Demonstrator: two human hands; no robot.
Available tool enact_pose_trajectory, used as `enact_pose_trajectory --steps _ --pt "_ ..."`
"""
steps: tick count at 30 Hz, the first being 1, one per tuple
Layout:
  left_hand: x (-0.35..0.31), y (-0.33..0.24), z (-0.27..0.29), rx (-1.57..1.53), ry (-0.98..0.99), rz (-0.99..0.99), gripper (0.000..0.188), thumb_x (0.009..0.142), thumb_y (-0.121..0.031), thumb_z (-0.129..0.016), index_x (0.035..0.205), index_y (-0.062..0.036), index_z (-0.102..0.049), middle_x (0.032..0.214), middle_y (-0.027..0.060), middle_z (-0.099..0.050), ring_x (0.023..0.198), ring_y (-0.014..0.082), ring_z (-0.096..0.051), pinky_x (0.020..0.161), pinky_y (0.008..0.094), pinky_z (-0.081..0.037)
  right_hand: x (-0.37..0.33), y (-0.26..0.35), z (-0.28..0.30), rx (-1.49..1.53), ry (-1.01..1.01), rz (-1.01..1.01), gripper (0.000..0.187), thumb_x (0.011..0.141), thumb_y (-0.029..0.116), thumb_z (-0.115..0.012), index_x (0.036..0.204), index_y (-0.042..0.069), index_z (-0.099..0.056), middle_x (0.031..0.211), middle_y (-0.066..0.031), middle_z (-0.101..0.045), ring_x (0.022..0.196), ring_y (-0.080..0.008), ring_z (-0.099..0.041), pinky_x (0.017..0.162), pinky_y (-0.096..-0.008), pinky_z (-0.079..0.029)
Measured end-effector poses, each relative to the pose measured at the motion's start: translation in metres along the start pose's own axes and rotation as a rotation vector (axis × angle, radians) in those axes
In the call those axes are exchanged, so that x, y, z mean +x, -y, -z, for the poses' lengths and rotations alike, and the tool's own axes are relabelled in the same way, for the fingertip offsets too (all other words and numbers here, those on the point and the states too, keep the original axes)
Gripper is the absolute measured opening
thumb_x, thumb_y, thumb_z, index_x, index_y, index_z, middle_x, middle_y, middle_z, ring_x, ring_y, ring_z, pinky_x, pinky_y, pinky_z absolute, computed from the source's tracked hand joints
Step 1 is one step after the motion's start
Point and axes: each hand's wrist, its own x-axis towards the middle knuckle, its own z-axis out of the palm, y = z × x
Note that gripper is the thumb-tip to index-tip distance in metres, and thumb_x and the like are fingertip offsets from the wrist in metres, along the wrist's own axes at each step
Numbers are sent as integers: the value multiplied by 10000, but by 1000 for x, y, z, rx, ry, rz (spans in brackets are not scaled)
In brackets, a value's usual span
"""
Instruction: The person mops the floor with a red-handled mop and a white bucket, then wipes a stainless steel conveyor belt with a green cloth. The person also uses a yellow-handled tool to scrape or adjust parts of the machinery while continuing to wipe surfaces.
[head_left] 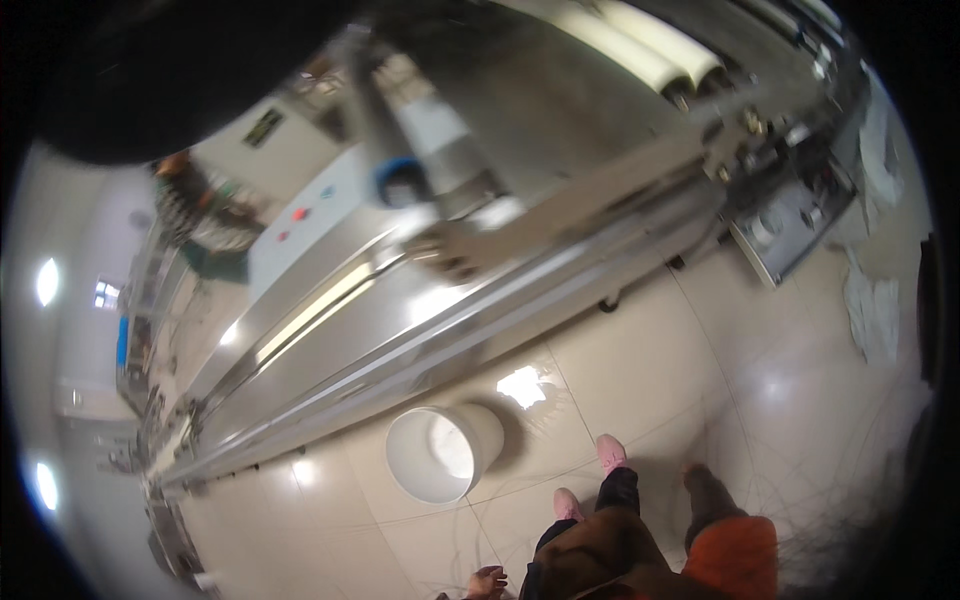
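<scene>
My left hand hangs low at the bottom edge, its fingers loosely bent and a little apart, with nothing visible in them. Below an orange sleeve, my right hand reaches downward over the floor; it is smeared by motion, so its fingers do not show clearly. Neither hand touches anything I can make out. The nearest object is a white bucket on the floor to the left of my pink shoes. Something white lies inside the bucket.
A long metal machine runs diagonally ahead, with pale rollers and a panel with red buttons. Another person is beyond it at the left. At right are a metal box and a plastic sheet on the tiles.
</scene>
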Motion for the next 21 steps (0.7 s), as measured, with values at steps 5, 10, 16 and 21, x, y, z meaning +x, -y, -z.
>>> enact_pose_trajectory --steps 5,10,16,21 --pt "-8 74 19 -111 3 -11 400 924 -251 -581 1229 5 -541 1008 144 -670 806 254 -667 659 371 -546 -117 31 38 -67 165 208 328 840 260 -559 1032 26 -687 1035 -200 -663 936 -310 -649 829 -413 -509" --pt "-46 127 32 -241 -29 -22 377 924 -277 -570 1192 -12 -562 1046 136 -664 832 239 -659 663 387 -548 -173 138 102 -32 -237 394 280 892 208 -495 856 -8 -669 749 -136 -670 679 -245 -656 640 -384 -541" --pt "-88 247 79 -514 -217 -109 301 890 -310 -596 1044 -52 -615 898 80 -679 685 188 -657 559 340 -535 -309 297 120 164 -236 596 280 887 221 -510 869 -28 -636 720 -122 -664 604 -210 -648 534 -351 -535" --pt "-105 355 141 -971 -490 -81 223 875 -213 -597 917 3 -631 769 102 -657 590 184 -634 498 346 -517 -369 393 55 -373 -47 543 314 875 265 -549 1005 -1 -655 804 -115 -690 628 -204 -668 538 -347 -542"
